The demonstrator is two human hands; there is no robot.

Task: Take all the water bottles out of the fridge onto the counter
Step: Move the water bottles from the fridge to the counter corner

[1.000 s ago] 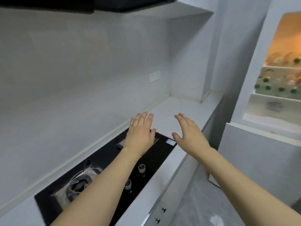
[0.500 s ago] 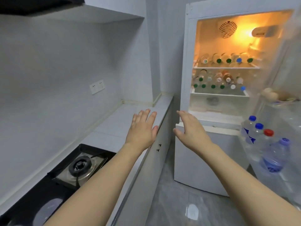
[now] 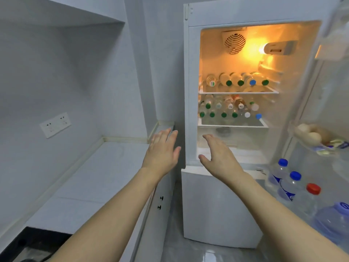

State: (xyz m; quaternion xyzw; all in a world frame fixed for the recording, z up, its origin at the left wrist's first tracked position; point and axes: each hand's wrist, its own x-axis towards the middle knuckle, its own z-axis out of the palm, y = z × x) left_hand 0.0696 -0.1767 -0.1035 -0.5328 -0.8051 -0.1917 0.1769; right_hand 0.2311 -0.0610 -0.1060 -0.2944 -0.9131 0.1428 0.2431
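- Water bottles (image 3: 234,82): none on the counter (image 3: 105,178); all that show are inside the fridge (image 3: 190,87) or in its door.
- Fridge: upper door swung open to the right, interior lamp lit (warm orange cast on the back wall), round vent grille (image 3: 235,42) at top centre.
- Upper shelf (image 3: 239,92): one row of bottles lying on their sides, caps toward the camera; three green caps, one blue, one bottle at far left with a pale end.
- Middle shelf (image 3: 233,125): bottles lying in two stacked rows. Front row: four green caps, one white, one blue at the right end. Back row: one green cap at left, the rest pale or white (labels too blurred to read).
- Door rack, lower (image 3: 273,186): bottles standing upright; two with blue caps, one with a red cap (image 3: 313,188), and a larger bottle with a pale violet cap (image 3: 340,207) nearest the camera.
- Door rack, upper (image 3: 291,129): holds pale rounded items and a packet; cannot tell what they are.
- Left hand (image 3: 163,150): fingers spread flat, holding nothing, over the far end of the counter just beside the fridge.
- Right hand (image 3: 219,154): fingers extended and loose, holding nothing, in front of the fridge's bottom compartment, below the middle shelf.
- Counter: bare pale surface; black hob (image 3: 24,244) at its near end.
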